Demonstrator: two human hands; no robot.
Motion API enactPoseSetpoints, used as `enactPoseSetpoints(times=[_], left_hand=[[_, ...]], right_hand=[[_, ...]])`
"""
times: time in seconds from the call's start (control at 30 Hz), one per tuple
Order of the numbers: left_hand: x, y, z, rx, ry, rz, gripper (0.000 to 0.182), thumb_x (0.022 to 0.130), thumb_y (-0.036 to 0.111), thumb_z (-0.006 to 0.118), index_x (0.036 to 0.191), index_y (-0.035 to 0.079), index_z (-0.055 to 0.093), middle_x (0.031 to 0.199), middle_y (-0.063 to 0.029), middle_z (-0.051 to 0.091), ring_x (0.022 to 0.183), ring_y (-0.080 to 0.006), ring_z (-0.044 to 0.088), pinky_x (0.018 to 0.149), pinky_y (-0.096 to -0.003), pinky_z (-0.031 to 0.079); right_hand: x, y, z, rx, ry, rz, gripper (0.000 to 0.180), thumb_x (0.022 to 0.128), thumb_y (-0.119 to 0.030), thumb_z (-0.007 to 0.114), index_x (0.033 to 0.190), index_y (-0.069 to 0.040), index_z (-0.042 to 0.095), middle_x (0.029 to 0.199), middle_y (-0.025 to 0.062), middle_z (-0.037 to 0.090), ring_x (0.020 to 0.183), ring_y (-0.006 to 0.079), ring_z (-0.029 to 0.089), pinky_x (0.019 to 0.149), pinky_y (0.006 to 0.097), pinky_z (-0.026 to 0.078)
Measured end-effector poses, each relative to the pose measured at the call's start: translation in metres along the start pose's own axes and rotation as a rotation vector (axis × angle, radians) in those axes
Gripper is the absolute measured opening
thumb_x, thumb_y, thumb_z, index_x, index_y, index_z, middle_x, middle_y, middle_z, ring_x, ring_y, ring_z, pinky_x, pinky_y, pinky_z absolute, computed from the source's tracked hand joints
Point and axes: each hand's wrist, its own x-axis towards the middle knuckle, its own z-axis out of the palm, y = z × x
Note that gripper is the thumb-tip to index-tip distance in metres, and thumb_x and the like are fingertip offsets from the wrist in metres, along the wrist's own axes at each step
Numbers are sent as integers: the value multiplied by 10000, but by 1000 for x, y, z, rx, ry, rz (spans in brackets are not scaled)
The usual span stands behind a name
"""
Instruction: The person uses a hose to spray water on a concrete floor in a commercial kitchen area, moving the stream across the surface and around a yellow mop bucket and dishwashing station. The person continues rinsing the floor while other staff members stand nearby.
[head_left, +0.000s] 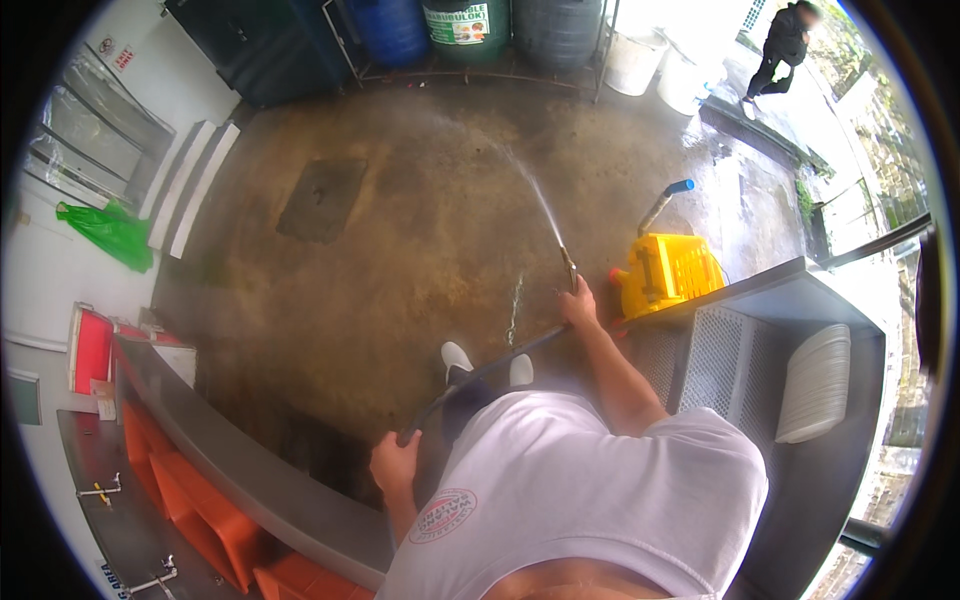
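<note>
My right hand (579, 304) grips a metal hose spray nozzle (568, 262). A jet of water (536, 187) leaves its tip and falls on the wet concrete floor (420, 247) ahead. From the nozzle a dark hose (495, 365) runs back across my legs to my left hand (395, 459), which is closed around it near my left side. A thin second stream of water (515, 304) drops between the nozzle and my white shoes (456, 355). Close to the right hand stands a yellow mop wringer bucket (667, 274) with a blue-tipped handle (679, 187).
Plastic drums (386, 30) and white buckets (635, 64) line the far side. A metal shelf (799, 300) holding a stack of white trays (816, 384) is at right. At left are a steel counter (247, 450), orange crates (199, 510) and steps (202, 187). A person (784, 49) walks outside.
</note>
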Motion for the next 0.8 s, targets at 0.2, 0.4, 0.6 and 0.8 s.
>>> enactPoseSetpoints(times=[0.2,0.4,0.6,0.8], left_hand=[[1,-1,3,43,2,31,504,827,513,760,995,40,723,966,-202,734,935,-411,694,791,-465,545],[1,-3,10,19,-31,22,500,828,515,756,996,45,722,954,-196,735,933,-409,693,794,-463,545],[0,2,15,-15,-66,54,511,839,529,739,1002,46,718,946,-197,734,926,-410,694,791,-459,545],[-1,2,20,9,-19,105,522,840,532,738,997,35,717,943,-204,733,927,-410,694,791,-465,543]], right_hand=[[-10,13,-5,27,16,-48,736,834,-176,587,1542,-98,404,1316,262,619,1089,366,679,903,428,552],[-12,4,-21,156,-114,-34,722,839,-169,591,1535,-95,412,1301,256,627,1087,365,678,904,434,552],[-7,6,-19,46,252,-73,733,839,-142,608,1542,-101,409,1199,225,679,1088,326,671,909,395,528],[3,-9,-38,130,-2,-127,764,808,-156,658,1532,-114,420,1171,215,688,1026,336,692,892,429,551]])
